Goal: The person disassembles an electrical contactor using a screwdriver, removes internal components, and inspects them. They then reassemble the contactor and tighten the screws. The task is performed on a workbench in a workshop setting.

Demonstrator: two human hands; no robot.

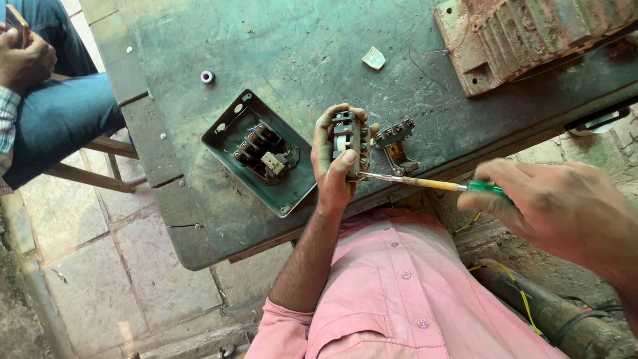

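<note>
Left hand: the left hand point(334, 161) is clamped around a small grey electrical contact block with metal terminals point(348, 141), held above the worn dark-green metal workbench point(292, 46).
Right hand: the right hand point(561, 209) is closed on the green handle of a slim screwdriver with a yellowish shaft point(425, 182).
Tool tip: the tip is set against the lower edge of the contact block, beside the left thumb.
Adjacent part: a second grey terminal piece point(397, 143) lies just beside the block.
Enclosure: an open green metal switch box with contacts inside point(260, 152) rests on the workbench, left of the hand.
Far corner: a rusty ribbed motor housing point(531, 33) is seen.

Open switch box point(256, 156), purple ring point(207, 76), rusty finned casting point(531, 36) on workbench point(299, 46)
</note>
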